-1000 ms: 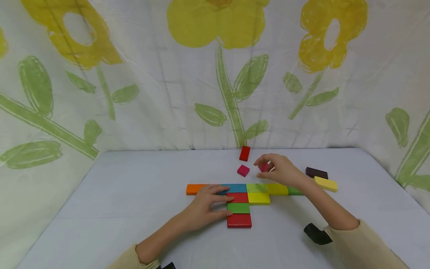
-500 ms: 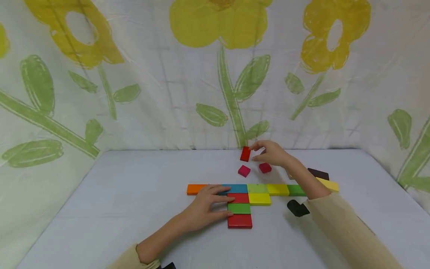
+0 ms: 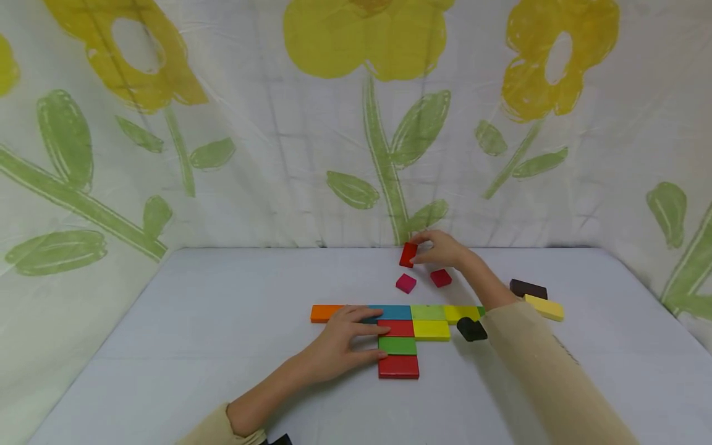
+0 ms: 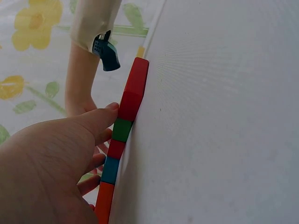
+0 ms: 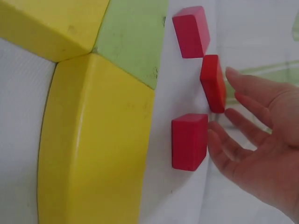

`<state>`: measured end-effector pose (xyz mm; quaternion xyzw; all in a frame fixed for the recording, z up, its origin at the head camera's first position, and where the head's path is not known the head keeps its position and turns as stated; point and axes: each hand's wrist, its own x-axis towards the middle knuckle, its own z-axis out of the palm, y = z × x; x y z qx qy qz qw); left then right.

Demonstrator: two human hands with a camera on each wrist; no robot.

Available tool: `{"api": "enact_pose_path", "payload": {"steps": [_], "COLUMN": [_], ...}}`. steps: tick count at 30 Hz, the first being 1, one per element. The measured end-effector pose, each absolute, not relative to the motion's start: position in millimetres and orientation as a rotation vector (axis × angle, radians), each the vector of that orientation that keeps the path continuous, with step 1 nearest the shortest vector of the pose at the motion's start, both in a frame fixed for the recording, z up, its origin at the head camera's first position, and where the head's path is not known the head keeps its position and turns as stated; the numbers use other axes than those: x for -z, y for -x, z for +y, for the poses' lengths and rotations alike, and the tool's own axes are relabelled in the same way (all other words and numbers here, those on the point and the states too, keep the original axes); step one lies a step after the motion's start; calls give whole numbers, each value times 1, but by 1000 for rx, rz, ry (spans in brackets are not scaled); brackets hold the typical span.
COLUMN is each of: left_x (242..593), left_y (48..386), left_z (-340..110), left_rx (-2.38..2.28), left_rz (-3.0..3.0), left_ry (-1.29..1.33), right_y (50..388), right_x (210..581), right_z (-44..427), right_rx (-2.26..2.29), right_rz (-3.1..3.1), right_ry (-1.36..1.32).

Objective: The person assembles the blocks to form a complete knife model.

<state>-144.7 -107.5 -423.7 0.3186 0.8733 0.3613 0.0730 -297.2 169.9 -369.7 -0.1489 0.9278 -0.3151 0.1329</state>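
Note:
My left hand [image 3: 334, 346] lies with spread fingers over the left side of joined blocks, its fingertips on the blue block [image 3: 396, 312], a red block [image 3: 402, 328] and the lower red block [image 3: 398, 367]. The left wrist view shows the thumb of this hand [image 4: 51, 163] against the end red block [image 4: 134, 88]. At the back, my right hand [image 3: 442, 250] has thumb and fingers parted at the right side of a red block [image 3: 408, 254]. The right wrist view has the hand [image 5: 266, 126] beside that block [image 5: 213, 84], not visibly gripping it.
Two pink-red blocks [image 3: 406, 283] [image 3: 441, 278] lie between the back red block and the joined row. A dark block [image 3: 528, 288] and a pale yellow block [image 3: 544, 307] are at the right. The flowered cloth [image 3: 250, 185] hangs behind the table.
My right hand has moved left and back, from over the right pink-red block to the back red block. My left hand has stayed on the joined blocks.

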Motion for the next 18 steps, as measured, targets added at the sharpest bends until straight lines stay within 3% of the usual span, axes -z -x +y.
{"api": "enact_pose_path", "payload": {"steps": [18], "left_x": [422], "left_y": [143], "left_z": [-107], "left_rx": [-1081], "left_rz": [2642], "left_ry": [-986], "right_y": [298], "right_x": [368], "right_z": [166], "right_rx": [821], "right_rz": [2659], "right_ry": [349]}}
